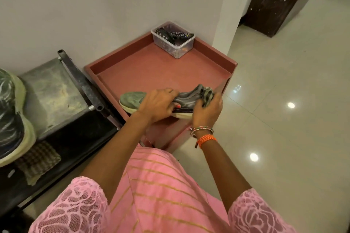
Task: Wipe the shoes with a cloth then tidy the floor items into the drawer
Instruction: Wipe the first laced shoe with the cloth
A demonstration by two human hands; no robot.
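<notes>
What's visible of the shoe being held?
The shoe is a grey-green sneaker with a pale, thick sole, its upper looking like worn fabric. It lies roughly level, toe to the left, held above the near edge of the red tray. The left hand grips its middle; the right hand presses a cloth against its heel end.

Head camera looks steeply down, close above hands.

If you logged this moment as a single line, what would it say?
step: wiping shoe | left hand: holds grey shoe | right hand: grips cloth at shoe's heel end | under it: red cabinet top
</notes>
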